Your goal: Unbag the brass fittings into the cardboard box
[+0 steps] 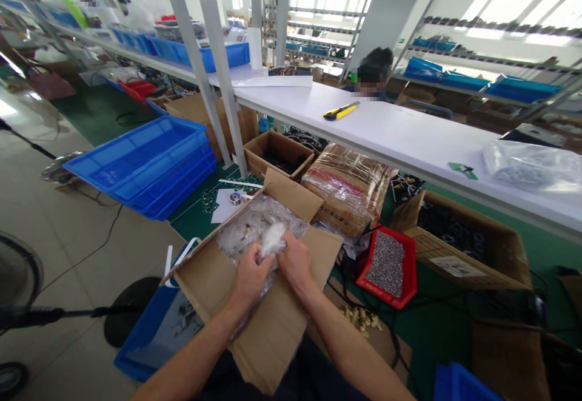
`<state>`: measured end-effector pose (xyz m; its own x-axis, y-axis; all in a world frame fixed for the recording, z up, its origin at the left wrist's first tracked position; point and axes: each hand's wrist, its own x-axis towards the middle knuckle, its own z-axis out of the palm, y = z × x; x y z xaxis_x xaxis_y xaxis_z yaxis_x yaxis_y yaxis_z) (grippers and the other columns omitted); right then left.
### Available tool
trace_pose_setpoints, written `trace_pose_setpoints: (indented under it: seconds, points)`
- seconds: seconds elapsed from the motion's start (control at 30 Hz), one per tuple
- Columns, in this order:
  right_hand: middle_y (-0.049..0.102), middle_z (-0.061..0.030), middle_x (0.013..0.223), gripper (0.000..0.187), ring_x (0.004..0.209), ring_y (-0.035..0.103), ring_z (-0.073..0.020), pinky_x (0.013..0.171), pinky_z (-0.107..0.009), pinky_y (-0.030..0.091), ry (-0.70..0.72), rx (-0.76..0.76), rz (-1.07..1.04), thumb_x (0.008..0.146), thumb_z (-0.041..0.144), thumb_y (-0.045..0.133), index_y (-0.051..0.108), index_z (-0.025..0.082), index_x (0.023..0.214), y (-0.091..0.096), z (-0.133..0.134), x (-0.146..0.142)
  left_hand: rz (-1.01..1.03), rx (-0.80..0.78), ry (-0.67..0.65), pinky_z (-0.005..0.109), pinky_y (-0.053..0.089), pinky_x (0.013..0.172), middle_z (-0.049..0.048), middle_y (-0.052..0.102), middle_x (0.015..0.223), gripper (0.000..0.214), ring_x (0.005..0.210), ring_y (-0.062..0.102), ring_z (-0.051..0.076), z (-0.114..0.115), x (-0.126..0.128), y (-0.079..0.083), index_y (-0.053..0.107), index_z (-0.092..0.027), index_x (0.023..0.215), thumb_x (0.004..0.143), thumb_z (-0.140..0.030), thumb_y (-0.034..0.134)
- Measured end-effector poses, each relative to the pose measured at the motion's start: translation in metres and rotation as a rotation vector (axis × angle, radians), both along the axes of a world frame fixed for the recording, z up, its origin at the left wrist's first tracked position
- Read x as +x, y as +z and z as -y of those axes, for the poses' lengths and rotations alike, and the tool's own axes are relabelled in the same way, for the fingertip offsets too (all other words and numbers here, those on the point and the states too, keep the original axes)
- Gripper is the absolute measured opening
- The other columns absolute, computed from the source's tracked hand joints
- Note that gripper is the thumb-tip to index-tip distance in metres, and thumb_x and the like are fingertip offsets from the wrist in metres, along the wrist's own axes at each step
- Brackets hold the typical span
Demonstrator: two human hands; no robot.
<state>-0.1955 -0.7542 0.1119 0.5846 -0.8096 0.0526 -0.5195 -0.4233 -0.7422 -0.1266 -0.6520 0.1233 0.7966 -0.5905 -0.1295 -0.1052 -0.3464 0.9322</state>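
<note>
White laminate forms the long bench, which crosses the view from upper left to right edge; a yellow utility knife lies on its top, and a clear bag of small parts rests near its right end. Below and left of the bench, a stack of blue trays sits on the floor. To the right, under the bench edge, stands a large open carton holding dark parts; between it and the centre lies a tape-wrapped box, with a smaller open carton behind it. A red tray filled with small grey pieces lies just beside the tape-wrapped box.

In the foreground, an open cardboard box rests in front of the person, tilted, its flaps spread. Inside it, at the upper end, lies a clear plastic bag of small metallic parts. The bag's gathered neck rises between the two hands. The left hand has its fingers closed on the plastic below the neck; the right hand pinches the neck from the other side, fingers together on the film. The hands nearly touch.
</note>
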Motion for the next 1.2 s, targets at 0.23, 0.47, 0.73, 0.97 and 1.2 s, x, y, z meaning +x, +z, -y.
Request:
trace_pose_setpoints:
  seconds: [0.23,0.47,0.73,0.97,1.2]
  points:
    - [0.064,-0.0004,0.077,0.012,0.062,0.053,-0.0140,0.058,-0.025,0.038,0.577,0.116,0.127,0.078,0.025,0.059,0.064,0.024,0.089,0.021,-0.009,-0.034,-0.148,-0.026,0.024,0.025,0.044,0.059,0.0023,0.069,0.080,0.034,0.067,0.061,0.018,-0.035,0.043,-0.026,0.065,-0.016,0.096,0.063,-0.019,0.059]
    - [0.062,-0.0167,0.107,0.035,0.105,0.049,-0.0301,0.084,-0.040,0.039,0.249,-0.495,-0.412,0.076,0.029,0.066,0.061,0.015,0.107,0.008,0.090,-0.001,-0.354,0.039,-0.610,0.031,0.046,0.090,0.0064,0.070,0.106,0.031,0.099,0.064,0.022,-0.072,0.043,-0.014,0.069,-0.020,0.103,0.072,-0.025,0.065]
    - [0.065,-0.0049,0.081,0.016,0.077,0.055,-0.0182,0.072,-0.029,0.038,0.121,-0.206,-0.091,0.084,0.028,0.052,0.064,0.018,0.081,0.006,0.112,0.008,-0.411,0.024,-0.633,0.043,0.039,0.104,0.0114,0.053,0.137,0.072,0.123,0.051,0.029,-0.088,0.079,-0.004,0.051,-0.025,0.133,0.067,-0.031,0.076]
    - [0.054,0.0027,0.078,0.027,0.071,0.053,-0.0131,0.067,-0.028,0.050,0.046,0.660,0.775,0.070,0.039,0.067,0.049,0.022,0.081,0.058,0.077,0.024,-0.548,-0.241,-0.174,0.031,0.051,0.077,0.0162,0.069,0.101,0.059,0.085,0.065,0.020,0.000,0.062,-0.004,0.062,-0.009,0.112,0.080,-0.058,0.057]
    - [0.056,0.0023,0.078,0.026,0.070,0.053,-0.0116,0.068,-0.025,0.047,0.113,0.933,0.883,0.070,0.033,0.071,0.050,0.022,0.080,0.031,0.028,0.009,-1.118,-0.519,-0.076,0.028,0.054,0.061,0.0081,0.070,0.080,0.037,0.066,0.066,0.016,0.039,0.053,0.004,0.062,-0.012,0.096,0.088,-0.046,0.052]
